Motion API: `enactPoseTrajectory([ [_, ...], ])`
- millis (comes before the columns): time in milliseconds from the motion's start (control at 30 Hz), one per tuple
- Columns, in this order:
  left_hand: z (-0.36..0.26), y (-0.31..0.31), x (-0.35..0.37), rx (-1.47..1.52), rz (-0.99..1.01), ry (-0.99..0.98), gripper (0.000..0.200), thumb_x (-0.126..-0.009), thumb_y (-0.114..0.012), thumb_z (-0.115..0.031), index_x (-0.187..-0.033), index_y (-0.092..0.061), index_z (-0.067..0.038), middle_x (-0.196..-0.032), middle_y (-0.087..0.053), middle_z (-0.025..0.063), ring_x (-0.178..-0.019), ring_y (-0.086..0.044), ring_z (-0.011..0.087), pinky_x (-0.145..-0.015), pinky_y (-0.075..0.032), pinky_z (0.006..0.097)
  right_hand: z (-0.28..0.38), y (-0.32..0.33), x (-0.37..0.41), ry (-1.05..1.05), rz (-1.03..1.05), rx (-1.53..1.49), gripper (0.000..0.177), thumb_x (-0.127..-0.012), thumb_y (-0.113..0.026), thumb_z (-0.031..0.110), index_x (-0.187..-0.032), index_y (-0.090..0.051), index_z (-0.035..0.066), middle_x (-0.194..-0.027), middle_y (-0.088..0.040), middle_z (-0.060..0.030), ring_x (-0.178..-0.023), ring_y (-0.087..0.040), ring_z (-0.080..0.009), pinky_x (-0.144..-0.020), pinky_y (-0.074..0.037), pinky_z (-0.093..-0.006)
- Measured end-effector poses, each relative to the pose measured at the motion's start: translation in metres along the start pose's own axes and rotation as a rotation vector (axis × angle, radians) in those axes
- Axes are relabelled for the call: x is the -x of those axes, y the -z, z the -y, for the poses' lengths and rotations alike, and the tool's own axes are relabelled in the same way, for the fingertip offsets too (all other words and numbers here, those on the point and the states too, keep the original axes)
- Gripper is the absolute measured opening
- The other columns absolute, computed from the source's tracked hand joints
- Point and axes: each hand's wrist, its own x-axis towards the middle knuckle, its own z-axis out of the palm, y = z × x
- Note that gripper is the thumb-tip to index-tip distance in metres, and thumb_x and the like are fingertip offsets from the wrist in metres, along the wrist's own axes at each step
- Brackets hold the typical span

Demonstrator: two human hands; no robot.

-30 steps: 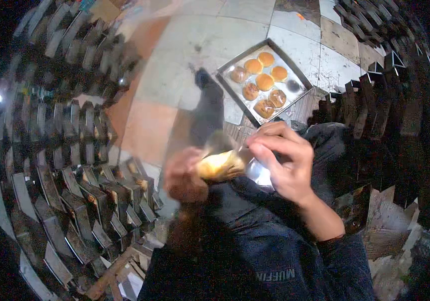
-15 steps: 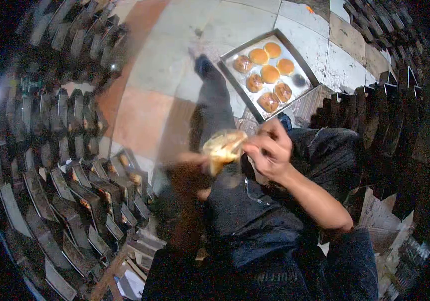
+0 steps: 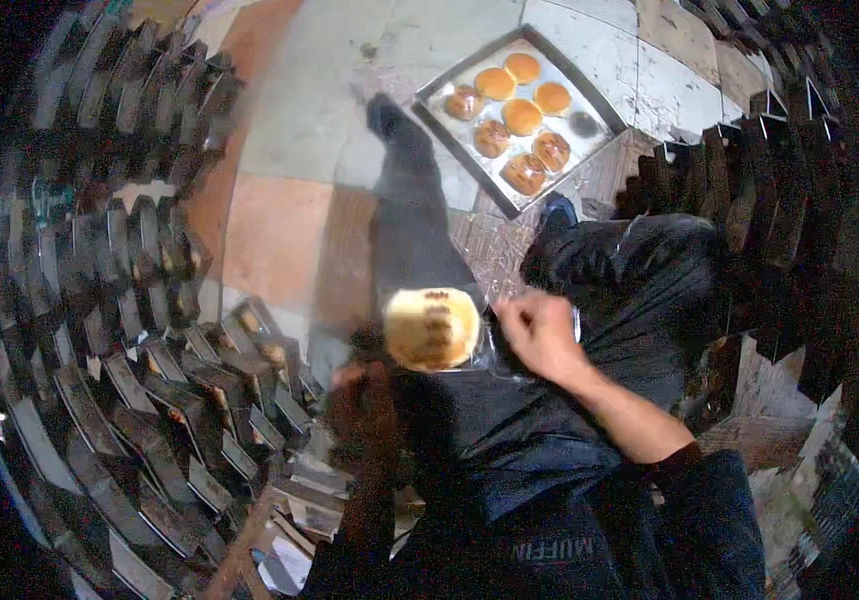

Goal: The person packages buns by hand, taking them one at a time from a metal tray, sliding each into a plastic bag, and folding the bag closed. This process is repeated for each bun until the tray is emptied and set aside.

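A round, flat bun in clear wrap (image 3: 432, 330) lies over my dark-clothed lap, its pale face up with a row of brown printed marks. My left hand (image 3: 359, 385) is dim and blurred just below and left of it; its fingers cannot be made out. To the right of the bun, my right hand (image 3: 539, 330) is closed, fingers bent together, near clear plastic film; what it holds, if anything, is too small to tell. Several round buns, some wrapped, sit on the square metal tray (image 3: 469, 171) on the floor.
Stacks of dark metal pans (image 3: 139, 400) rise on the left, with more stacks (image 3: 749, 210) on the right. Papers (image 3: 284, 565) lie at the lower left. My outstretched leg (image 3: 409, 190) rests on the tiled floor (image 3: 284, 230), beside the tray.
The wrapped bun has gone from tilted between my hands to lying flat, face up. My right hand has let go of it and moved down; my left hand has moved down and left.
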Motion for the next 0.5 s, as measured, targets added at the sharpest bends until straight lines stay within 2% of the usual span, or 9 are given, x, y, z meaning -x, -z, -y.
enactPoseTrajectory([
  [67,0.020,0.020,-0.010,0.010,-0.113,0.147,0.016,-0.089,-0.061,-0.018,-0.085,-0.066,-0.003,-0.079,-0.065,0.0045,-0.067,-0.058,0.0157,-0.060,-0.046,0.0282,0.031,0.033,-0.022,0.102,-0.186,-0.027,0.016,-0.084,-0.066,0.009,-0.071,-0.067,-0.001,-0.064,-0.063,-0.0140,-0.055,-0.058,-0.0216,-0.054,-0.045,-0.0319],
  [100,0.016,0.033,-0.029,0.001,-0.129,0.144,0.016,-0.089,-0.061,-0.018,-0.085,-0.066,-0.003,-0.079,-0.065,0.0045,-0.067,-0.058,0.0157,-0.060,-0.046,0.0282,0.054,0.049,-0.027,0.051,-0.059,-0.090,0.008,-0.080,-0.070,0.009,-0.081,-0.070,0.001,-0.075,-0.067,-0.0144,-0.067,-0.064,-0.0239,-0.063,-0.049,-0.0325],
  [167,-0.004,0.047,-0.079,0.196,0.419,-0.107,0.033,-0.090,-0.063,-0.017,-0.118,-0.056,0.000,-0.090,-0.066,0.0074,-0.080,-0.060,0.0193,-0.080,-0.049,0.0290,0.082,0.045,-0.043,0.539,-0.014,-0.104,0.028,-0.074,-0.070,0.006,-0.102,-0.068,0.004,-0.093,-0.069,-0.0154,-0.085,-0.067,-0.0277,-0.070,-0.050,-0.0361],
  [200,-0.025,0.036,-0.094,0.203,0.420,-0.118,0.033,-0.090,-0.063,-0.017,-0.118,-0.056,0.000,-0.090,-0.066,0.0074,-0.080,-0.060,0.0193,-0.080,-0.049,0.0290,0.085,0.034,-0.048,0.557,0.076,-0.064,0.040,-0.071,-0.071,0.006,-0.111,-0.064,0.004,-0.102,-0.067,-0.0167,-0.094,-0.065,-0.0285,-0.077,-0.049,-0.0366],
  [267,-0.061,0.004,-0.112,0.280,0.173,0.241,0.022,-0.093,-0.056,-0.024,-0.094,-0.065,-0.004,-0.076,-0.057,0.0008,-0.057,-0.047,0.0070,-0.051,-0.036,0.0218,0.072,0.013,-0.065,0.527,0.260,-0.025,0.058,-0.069,-0.077,0.017,-0.122,-0.058,0.003,-0.116,-0.063,-0.0178,-0.108,-0.061,-0.0305,-0.090,-0.048,-0.0374],
  [300,-0.063,-0.002,-0.118,0.293,0.198,0.230,0.022,-0.093,-0.056,-0.024,-0.094,-0.065,-0.004,-0.076,-0.057,0.0008,-0.057,-0.047,0.0070,-0.051,-0.036,0.0218,0.063,0.016,-0.075,0.511,0.238,-0.011,0.058,-0.069,-0.077,0.017,-0.122,-0.058,0.003,-0.116,-0.063,-0.0178,-0.108,-0.061,-0.0305,-0.090,-0.048,-0.0374],
  [367,-0.060,-0.012,-0.133,0.524,0.015,0.531,0.031,-0.095,-0.053,-0.033,-0.104,-0.061,-0.005,-0.072,-0.049,-0.0022,-0.053,-0.041,0.0060,-0.049,-0.033,0.0217,0.043,0.024,-0.099,0.207,0.392,-0.241,0.064,-0.068,-0.081,0.028,-0.122,-0.057,0.001,-0.118,-0.064,-0.0150,-0.110,-0.061,-0.0277,-0.095,-0.046,-0.0367],
  [433,-0.024,-0.028,-0.125,0.534,0.067,0.486,0.036,-0.097,-0.047,-0.036,-0.111,-0.057,-0.005,-0.070,-0.042,-0.0040,-0.053,-0.040,0.0086,-0.048,-0.033,0.0242,-0.016,0.017,-0.127,-0.037,0.201,-0.455,0.064,-0.069,-0.083,0.036,-0.117,-0.057,0.002,-0.103,-0.066,-0.0111,-0.092,-0.064,-0.0195,-0.084,-0.051,-0.0345],
  [500,0.028,-0.058,-0.106,0.325,-0.098,0.075,0.035,-0.098,-0.041,-0.033,-0.107,-0.060,-0.006,-0.070,-0.045,-0.0025,-0.058,-0.045,0.0111,-0.050,-0.037,0.0287,-0.038,0.046,-0.154,-0.454,0.061,-0.407,0.064,-0.070,-0.084,0.036,-0.115,-0.054,0.002,-0.095,-0.066,-0.0135,-0.076,-0.064,-0.0150,-0.059,-0.053,-0.0294],
])
